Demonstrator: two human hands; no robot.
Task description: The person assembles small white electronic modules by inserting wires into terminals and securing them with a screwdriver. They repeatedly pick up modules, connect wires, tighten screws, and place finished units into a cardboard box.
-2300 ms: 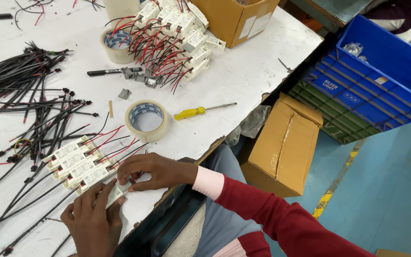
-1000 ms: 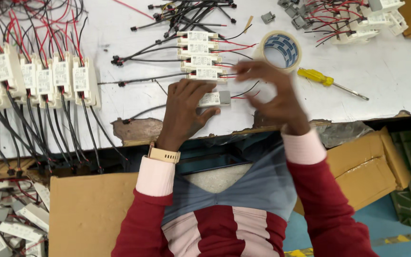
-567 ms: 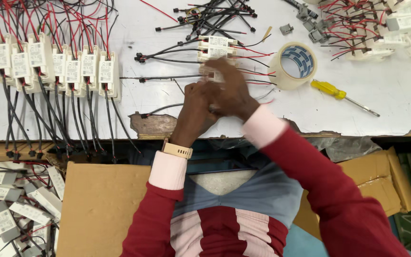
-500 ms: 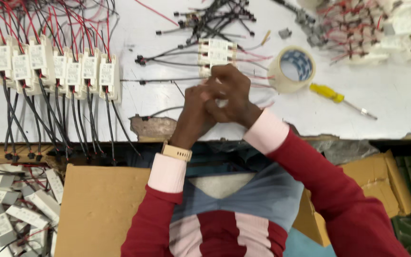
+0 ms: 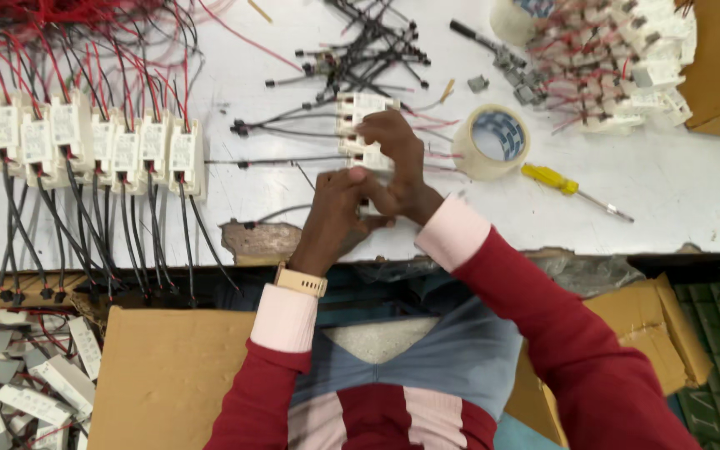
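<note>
The left hand (image 5: 337, 215) and right hand (image 5: 400, 171) meet at the near edge of the white table (image 5: 693, 196), the left hand's fingers curled against the right hand's palm side. The right hand's fingers reach up at twelve o'clock onto a short stack of white wired modules (image 5: 362, 125), fingertips resting on the upper ones. Whether either hand pinches a module cannot be told: the hands cover the lower part of the stack and whatever lies between them.

The stack's modules are small white rectangular boxes with pale labels, black leads running off toward nine o'clock and red and thin leads toward three o'clock. Just beside the stack at three o'clock lies a roll of tape (image 5: 497, 140), flat on the table. Beyond it, toward four o'clock, a yellow-handled screwdriver (image 5: 573, 190) lies apart from the roll. At one o'clock a heap of modules with red wires (image 5: 618, 71) is partly cut off by the top edge. At twelve o'clock sits a tangle of black cables (image 5: 368, 50).

Well off at nine o'clock, a row of white modules (image 5: 93, 150) stands side by side, red wires above, black leads hanging over the table edge. A gold wristwatch (image 5: 300, 282) sits on the left wrist. At seven o'clock a cardboard box (image 5: 168, 375) lies below the table, with more modules cut off at the corner.
</note>
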